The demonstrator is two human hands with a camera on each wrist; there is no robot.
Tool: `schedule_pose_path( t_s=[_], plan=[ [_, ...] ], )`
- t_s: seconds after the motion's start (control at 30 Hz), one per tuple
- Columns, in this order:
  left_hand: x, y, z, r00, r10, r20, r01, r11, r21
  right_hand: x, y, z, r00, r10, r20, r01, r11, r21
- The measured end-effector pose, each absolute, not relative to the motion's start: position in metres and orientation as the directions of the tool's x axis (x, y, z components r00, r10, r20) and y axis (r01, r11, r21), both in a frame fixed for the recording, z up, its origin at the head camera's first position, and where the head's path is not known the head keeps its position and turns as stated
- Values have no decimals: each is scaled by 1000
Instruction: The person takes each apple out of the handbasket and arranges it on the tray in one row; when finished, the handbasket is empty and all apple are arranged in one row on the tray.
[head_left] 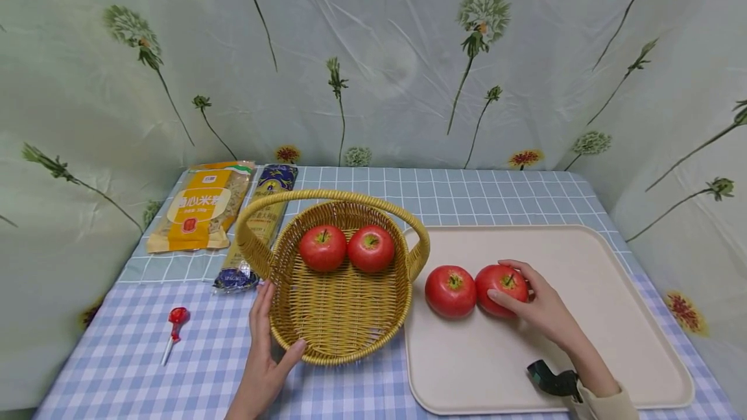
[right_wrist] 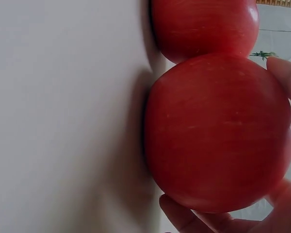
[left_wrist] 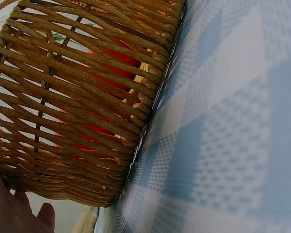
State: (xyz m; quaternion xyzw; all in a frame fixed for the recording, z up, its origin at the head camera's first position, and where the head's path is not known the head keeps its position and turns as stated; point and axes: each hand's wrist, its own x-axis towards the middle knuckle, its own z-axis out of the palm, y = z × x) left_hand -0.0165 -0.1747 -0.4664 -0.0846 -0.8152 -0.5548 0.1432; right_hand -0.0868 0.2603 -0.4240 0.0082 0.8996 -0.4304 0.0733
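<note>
A golden wicker basket (head_left: 335, 342) with an arched handle stands in the middle, holding two red apples, one left (head_left: 323, 248) and one right (head_left: 371, 249). My left hand (head_left: 265, 361) rests against the basket's front left side, fingers fairly straight along the outer wall and thumb by the front rim. Through the weave in the left wrist view, red apple skin (left_wrist: 106, 82) shows. On a beige tray (head_left: 583, 251), two more apples touch side by side. My right hand (head_left: 543, 306) grips the right-hand apple (head_left: 496, 282), thumb at its front and fingers behind; the other apple (head_left: 450, 291) sits to its left.
A yellow food packet (head_left: 198, 209) and a spaghetti pack (head_left: 239, 271) lie at the back left. Nearer, a red lollipop (head_left: 177, 323) lies on the checked cloth (head_left: 117, 355). A flowered curtain (head_left: 397, 83) hangs behind the table. A black strapped device (head_left: 551, 380) sits at my right wrist.
</note>
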Motion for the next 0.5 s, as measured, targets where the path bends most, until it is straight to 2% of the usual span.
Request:
schedule_pose_path(
  t_s=[0.5],
  plan=[
    [-16, -173, -460, -958, -30, 285, 256, 362, 896, -85, 258, -425, -994, -50, -95, 41, 640, -767]
  ],
)
